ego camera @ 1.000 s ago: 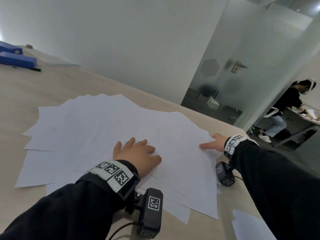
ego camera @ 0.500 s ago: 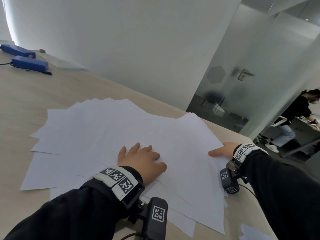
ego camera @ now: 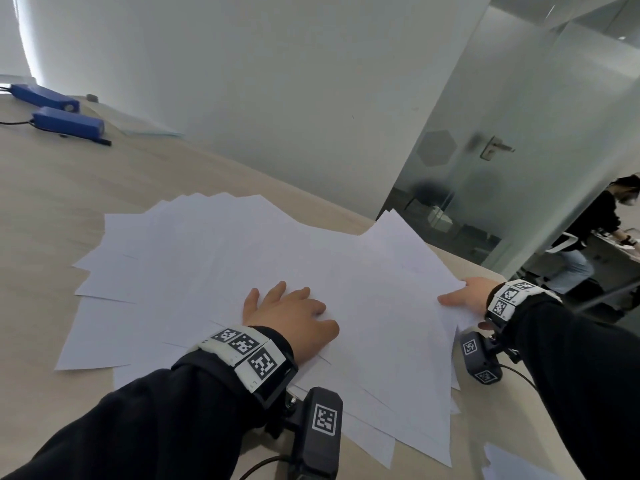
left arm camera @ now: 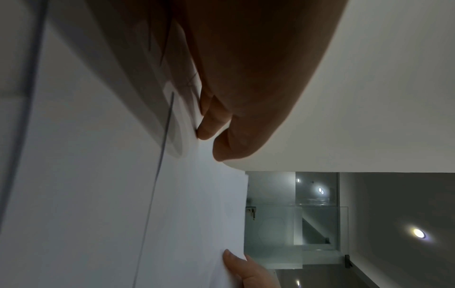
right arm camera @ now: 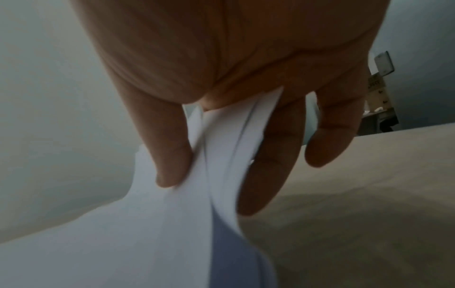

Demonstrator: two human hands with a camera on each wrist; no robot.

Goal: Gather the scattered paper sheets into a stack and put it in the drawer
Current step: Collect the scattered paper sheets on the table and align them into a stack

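Note:
Several white paper sheets (ego camera: 214,271) lie fanned out and overlapping on the light wooden table (ego camera: 41,188). My left hand (ego camera: 287,317) rests flat on the middle of the spread, fingers straight, pressing the paper (left arm camera: 98,194) down. My right hand (ego camera: 460,296) pinches the right edge of the sheets (right arm camera: 216,155) between thumb and fingers and holds that edge lifted off the table. One more loose sheet (ego camera: 512,469) lies at the near right corner. No drawer is in view.
Two blue devices (ego camera: 69,123) with cables and a thin paper (ego camera: 145,128) lie at the table's far left. A white wall runs behind. A frosted glass door (ego camera: 485,168) stands to the right, and a person (ego camera: 588,230) bends over another desk beyond it.
My right hand has slid further right and lifted the right edge of the sheets, which now rise higher. My left hand has stayed pressed on the middle.

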